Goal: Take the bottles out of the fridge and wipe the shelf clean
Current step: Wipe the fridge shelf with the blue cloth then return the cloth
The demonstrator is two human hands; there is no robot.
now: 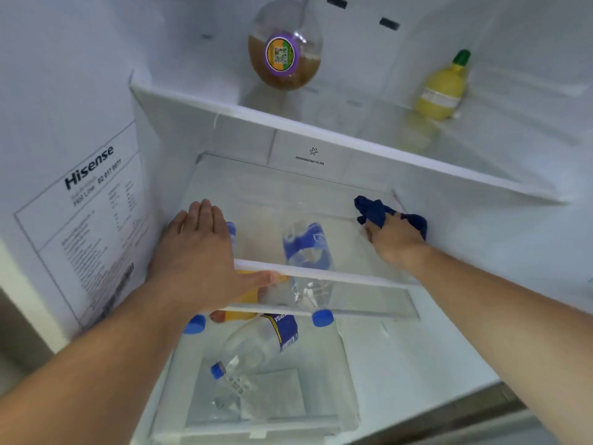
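My right hand (pixel 393 240) is closed on a dark blue cloth (pixel 375 210) and presses it onto the glass shelf (pixel 353 279) at its back right corner. My left hand (pixel 195 248) lies flat, palm down, on the shelf's front left, thumb along the white front trim. Through the glass I see bottles lying below: a clear bottle with a blue label (pixel 306 248) and blue cap, an orange-yellow bottle (pixel 247 298), and a blue cap (pixel 194 324) partly under my left wrist. Lower down lies a clear Pepsi bottle (pixel 260 342).
On the upper shelf (pixel 385 149) stand a round bottle of brown liquid with a purple cap (pixel 284 54) and a yellow lemon-shaped bottle with a green cap (pixel 442 88). The left wall carries a Hisense label (pixel 93 220). A deodorizing filter panel (pixel 309 155) sits at the back.
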